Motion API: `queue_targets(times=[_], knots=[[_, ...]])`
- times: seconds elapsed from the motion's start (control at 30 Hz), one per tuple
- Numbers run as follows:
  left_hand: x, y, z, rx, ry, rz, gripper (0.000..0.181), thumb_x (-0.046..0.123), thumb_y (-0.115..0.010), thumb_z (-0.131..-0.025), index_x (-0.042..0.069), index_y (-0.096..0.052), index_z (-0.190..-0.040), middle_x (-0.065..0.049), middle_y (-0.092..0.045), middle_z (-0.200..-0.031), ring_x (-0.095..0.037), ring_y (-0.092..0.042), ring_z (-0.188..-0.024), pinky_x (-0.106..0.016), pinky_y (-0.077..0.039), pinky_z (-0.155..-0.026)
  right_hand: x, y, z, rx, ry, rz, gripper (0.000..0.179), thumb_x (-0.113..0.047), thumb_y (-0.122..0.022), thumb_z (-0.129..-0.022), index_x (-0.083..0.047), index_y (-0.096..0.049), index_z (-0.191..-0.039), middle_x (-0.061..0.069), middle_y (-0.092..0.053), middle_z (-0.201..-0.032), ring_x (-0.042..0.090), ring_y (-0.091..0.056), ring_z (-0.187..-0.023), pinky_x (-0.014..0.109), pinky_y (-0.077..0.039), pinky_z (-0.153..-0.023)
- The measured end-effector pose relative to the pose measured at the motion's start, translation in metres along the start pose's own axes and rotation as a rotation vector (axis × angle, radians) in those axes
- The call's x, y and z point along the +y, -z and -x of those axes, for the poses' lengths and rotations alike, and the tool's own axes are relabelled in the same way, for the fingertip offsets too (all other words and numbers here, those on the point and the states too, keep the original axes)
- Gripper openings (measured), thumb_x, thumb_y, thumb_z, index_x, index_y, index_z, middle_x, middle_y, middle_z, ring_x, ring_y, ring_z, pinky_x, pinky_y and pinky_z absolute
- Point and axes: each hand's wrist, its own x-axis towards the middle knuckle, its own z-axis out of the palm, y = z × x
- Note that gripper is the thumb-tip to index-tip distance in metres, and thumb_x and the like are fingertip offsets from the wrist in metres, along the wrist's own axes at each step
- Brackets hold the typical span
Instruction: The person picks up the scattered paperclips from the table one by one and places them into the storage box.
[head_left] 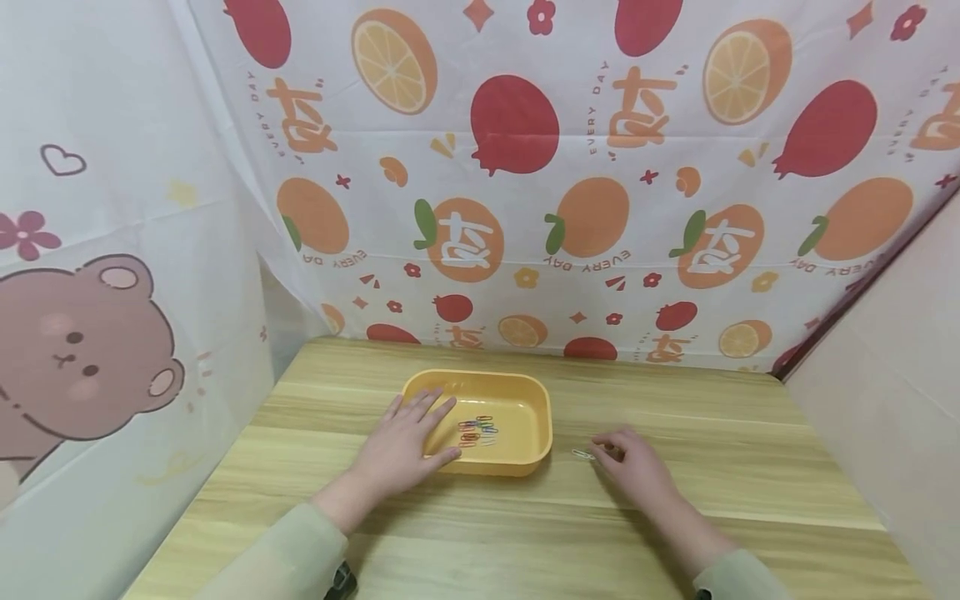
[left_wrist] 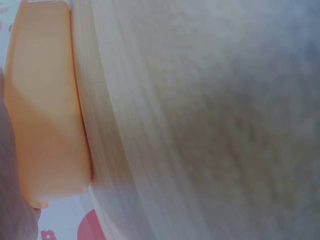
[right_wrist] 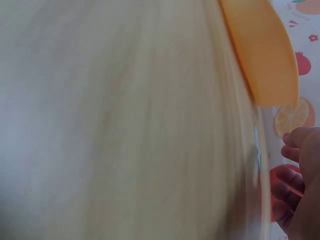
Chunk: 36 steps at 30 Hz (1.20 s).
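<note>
A yellow plastic tray (head_left: 525, 467) stands on the wooden table with several coloured paper clips (head_left: 476, 432) lying in its middle. My left hand (head_left: 397, 446) rests over the tray's left end, fingers spread across the rim and thumb at the front edge. To the right of the tray, a pale paper clip (head_left: 582, 454) lies on the table. My right hand (head_left: 637, 467) hovers right beside that clip, its fingers loosely bent with nothing seen between them. In the right wrist view, thumb and fingers (right_wrist: 287, 182) show apart from the clip (right_wrist: 258, 149).
The wooden table (head_left: 480, 533) reaches back to a fruit-printed cloth (head_left: 517, 217). A white cloth with a bear (head_left: 82, 358) hangs at the left, and a pale wall (head_left: 885, 358) rises along the right side.
</note>
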Motion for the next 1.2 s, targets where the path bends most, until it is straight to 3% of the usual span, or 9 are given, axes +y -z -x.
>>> queue_targets(times=[0.4, 0.67, 1.2], knots=[[0.000, 0.000, 0.000, -0.016, 0.011, 0.005, 0.079, 0.066, -0.057, -0.090, 0.021, -0.040, -0.153, -0.009, -0.035, -0.159, -0.032, -0.029, -0.146, -0.058, -0.012, -0.119, 0.015, 0.007, 0.004, -0.044, 0.004, 0.051, 0.018, -0.020, -0.074, -0.090, -0.017, -0.076, -0.107, -0.004, -0.063, -0.094, 0.010, -0.051, -0.077, 0.030, -0.047, -0.067], [0.001, 0.002, 0.000, -0.015, 0.013, -0.009, 0.079, 0.065, -0.058, -0.090, 0.021, -0.040, -0.153, -0.009, -0.035, -0.158, -0.032, -0.030, -0.146, -0.059, -0.018, -0.118, 0.022, 0.009, -0.003, -0.084, 0.002, 0.075, 0.016, -0.020, -0.073, -0.091, -0.018, -0.076, -0.107, -0.004, -0.064, -0.095, 0.011, -0.054, -0.081, 0.034, -0.049, -0.073], [0.003, 0.002, 0.000, -0.016, 0.014, -0.009, 0.078, 0.063, -0.059, -0.090, 0.021, -0.040, -0.153, -0.008, -0.035, -0.159, -0.032, -0.030, -0.146, -0.058, -0.016, -0.119, 0.021, 0.010, -0.022, -0.161, -0.012, 0.059, 0.008, -0.020, -0.075, -0.089, -0.018, -0.077, -0.097, -0.004, -0.060, -0.091, 0.011, -0.057, -0.085, 0.038, -0.051, -0.080]])
